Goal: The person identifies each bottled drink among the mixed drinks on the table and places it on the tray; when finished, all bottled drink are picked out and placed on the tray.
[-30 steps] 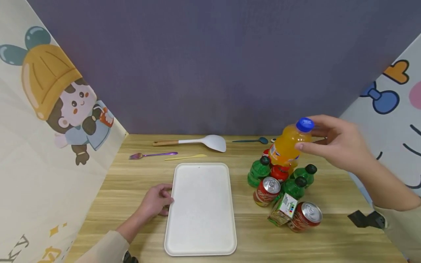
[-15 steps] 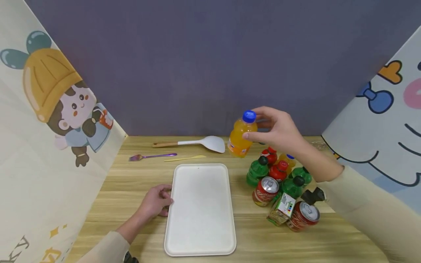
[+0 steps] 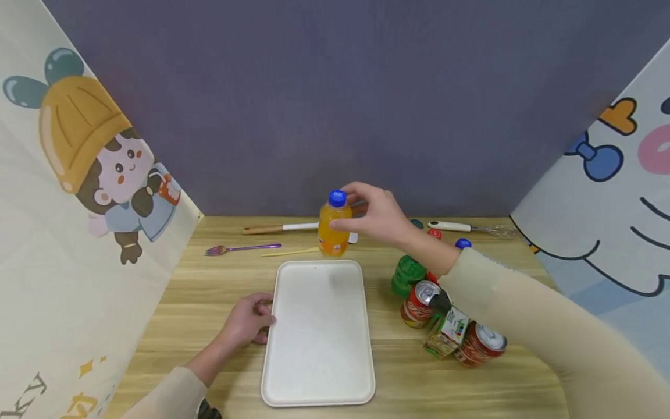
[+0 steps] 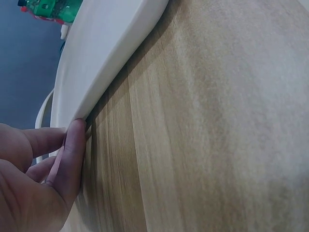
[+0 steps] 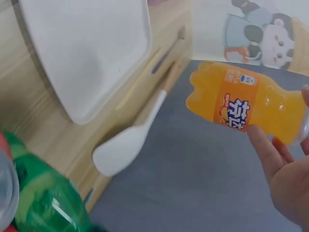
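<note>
My right hand (image 3: 373,216) grips a small orange soda bottle (image 3: 333,231) with a blue cap near its top and holds it upright in the air, just above the far edge of the white tray (image 3: 319,372). The right wrist view shows the orange soda bottle (image 5: 244,105) with its label, pinched by the right hand's fingers (image 5: 270,152), over the white tray (image 5: 87,53). My left hand (image 3: 250,319) rests on the table with curled fingers (image 4: 72,150) touching the left rim of the white tray (image 4: 104,53).
Several green bottles (image 3: 408,274), red cans (image 3: 421,302) and a small carton (image 3: 445,334) cluster right of the tray, under my right sleeve. A white spatula (image 3: 282,227), a purple fork (image 3: 238,249), a yellow knife (image 3: 290,252) and a whisk (image 3: 471,228) lie near the back wall.
My right hand has carried the orange bottle leftward from above the drinks cluster to the far edge of the tray, and lower. The left hand has stayed at the tray's rim.
</note>
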Demonstrator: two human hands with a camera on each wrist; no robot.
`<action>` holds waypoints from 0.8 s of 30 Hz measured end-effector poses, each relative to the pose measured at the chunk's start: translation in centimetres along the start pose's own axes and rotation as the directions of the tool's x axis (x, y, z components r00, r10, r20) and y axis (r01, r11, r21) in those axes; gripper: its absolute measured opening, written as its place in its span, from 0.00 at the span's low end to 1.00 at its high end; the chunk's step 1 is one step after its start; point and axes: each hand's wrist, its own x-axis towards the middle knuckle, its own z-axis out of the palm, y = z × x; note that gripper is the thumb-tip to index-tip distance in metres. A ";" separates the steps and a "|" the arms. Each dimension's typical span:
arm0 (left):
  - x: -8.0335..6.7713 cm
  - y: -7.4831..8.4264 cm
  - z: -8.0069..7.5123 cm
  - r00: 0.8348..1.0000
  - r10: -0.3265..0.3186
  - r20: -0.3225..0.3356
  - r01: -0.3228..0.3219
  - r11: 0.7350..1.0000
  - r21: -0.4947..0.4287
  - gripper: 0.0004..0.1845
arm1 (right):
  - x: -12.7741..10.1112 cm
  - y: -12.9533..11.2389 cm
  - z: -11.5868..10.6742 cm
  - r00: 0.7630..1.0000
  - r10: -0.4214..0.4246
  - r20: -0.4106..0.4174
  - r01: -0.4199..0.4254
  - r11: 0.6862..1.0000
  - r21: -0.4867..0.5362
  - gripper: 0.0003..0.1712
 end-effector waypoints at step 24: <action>0.3 0.1 -0.5 1.000 -0.016 0.012 0.016 1.000 -0.019 0.31 | 4.5 2.7 10.9 0.988 0.108 0.107 -0.099 0.991 -0.089 0.28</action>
